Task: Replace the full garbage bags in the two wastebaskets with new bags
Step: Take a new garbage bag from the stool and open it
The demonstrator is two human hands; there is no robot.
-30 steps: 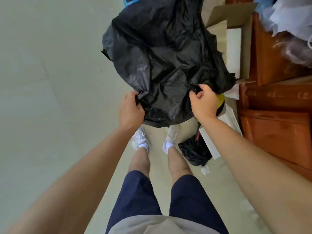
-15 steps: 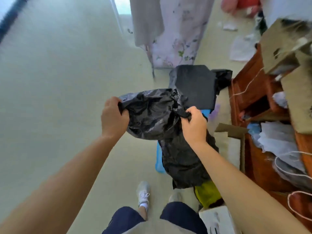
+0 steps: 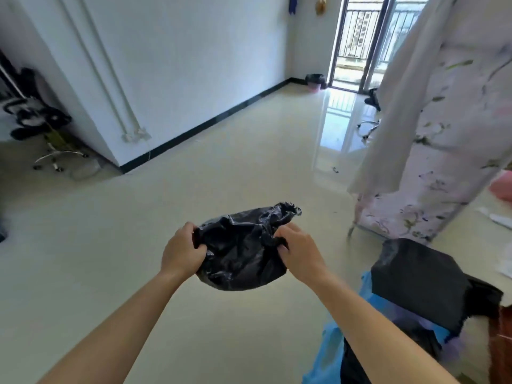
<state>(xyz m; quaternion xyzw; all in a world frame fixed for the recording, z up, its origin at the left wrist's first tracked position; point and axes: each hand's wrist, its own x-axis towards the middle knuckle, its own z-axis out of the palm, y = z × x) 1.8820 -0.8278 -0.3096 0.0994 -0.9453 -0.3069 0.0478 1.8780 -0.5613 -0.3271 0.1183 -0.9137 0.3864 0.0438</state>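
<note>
Black plastic, thin and crumpled: the garbage bag (image 3: 243,253) is bunched into a loose ball in mid-air, caught between both sets of fingers. The left hand (image 3: 181,252) curls its fingers into one edge, and the right hand (image 3: 300,254) pinches a gathered fold opposite, with a frilled end sticking up just beyond the right fingers. It looks light, limp and slippery, likely to cling to itself, so the open hem is the place to hold when spreading it. Below the fingers lies the pale floor (image 3: 221,176). A pink wastebasket (image 3: 315,84) stands far beyond them.
</note>
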